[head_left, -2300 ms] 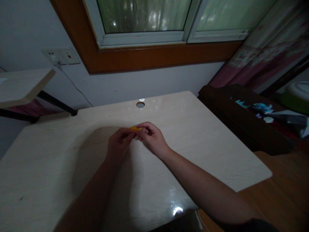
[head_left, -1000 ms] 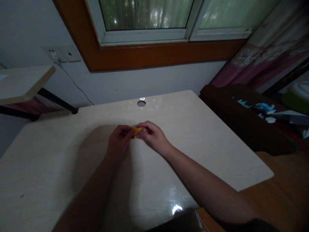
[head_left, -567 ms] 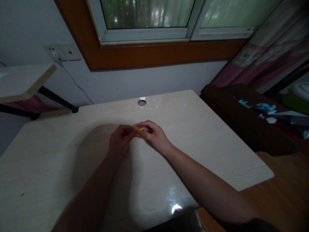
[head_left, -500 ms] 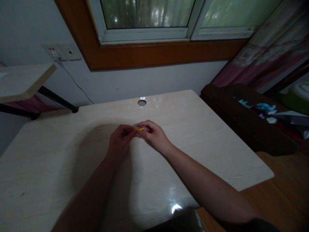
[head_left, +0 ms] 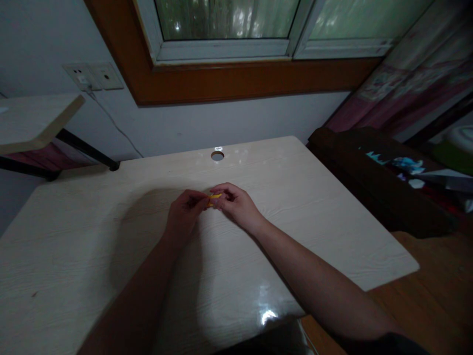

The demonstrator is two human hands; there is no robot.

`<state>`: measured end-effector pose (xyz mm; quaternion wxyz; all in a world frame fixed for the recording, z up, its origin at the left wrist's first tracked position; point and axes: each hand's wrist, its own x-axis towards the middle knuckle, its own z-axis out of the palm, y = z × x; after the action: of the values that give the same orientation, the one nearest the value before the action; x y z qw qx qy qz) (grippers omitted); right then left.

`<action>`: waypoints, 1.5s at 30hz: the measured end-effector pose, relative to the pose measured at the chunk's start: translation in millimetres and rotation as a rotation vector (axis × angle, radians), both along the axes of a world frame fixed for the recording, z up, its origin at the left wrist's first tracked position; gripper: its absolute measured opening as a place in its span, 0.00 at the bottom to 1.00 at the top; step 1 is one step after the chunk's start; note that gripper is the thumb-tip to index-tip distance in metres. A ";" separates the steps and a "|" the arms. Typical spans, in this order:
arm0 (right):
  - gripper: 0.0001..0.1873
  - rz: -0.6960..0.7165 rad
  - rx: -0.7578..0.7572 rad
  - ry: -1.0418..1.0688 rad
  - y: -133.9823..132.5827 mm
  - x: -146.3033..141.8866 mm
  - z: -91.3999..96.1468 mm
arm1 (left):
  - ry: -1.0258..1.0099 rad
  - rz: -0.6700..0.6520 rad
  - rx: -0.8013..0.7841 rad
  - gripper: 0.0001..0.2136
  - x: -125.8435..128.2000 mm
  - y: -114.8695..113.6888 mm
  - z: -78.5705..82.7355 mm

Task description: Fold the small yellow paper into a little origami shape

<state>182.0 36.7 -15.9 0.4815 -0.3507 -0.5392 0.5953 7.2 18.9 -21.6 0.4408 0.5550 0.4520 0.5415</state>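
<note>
Between my fingertips is a small yellow piece (head_left: 215, 196) with a bit of red or orange on it, too small and too covered to name. My left hand (head_left: 185, 211) pinches its left end with thumb and fingers. From the other side, my right hand (head_left: 236, 203) closes its thumb and fingers on the right end. Both hands meet low over the middle of the pale wood-grain desk (head_left: 314, 212), and the fingers hide most of the piece.
A round cable hole (head_left: 217, 156) lies near the desk's back edge. At the left a raised shelf (head_left: 40, 121) stands on black legs. A white cord (head_left: 113, 122) hangs from the wall socket (head_left: 92, 76). Dark furniture with assorted items (head_left: 406, 165) sits beyond the right edge.
The yellow piece shows at a slightly different angle between the fingertips. Both hands keep their hold and place; the view has shifted very slightly.
</note>
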 end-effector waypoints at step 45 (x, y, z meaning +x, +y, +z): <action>0.14 -0.089 0.012 0.141 -5.7 -2.7 7.4 | 0.098 0.006 0.041 0.10 3.2 -4.3 11.3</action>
<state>179.3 30.9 -8.5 0.5463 -0.3285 -0.4913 0.5936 10.3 14.6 -10.3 0.4052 0.5882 0.4636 0.5242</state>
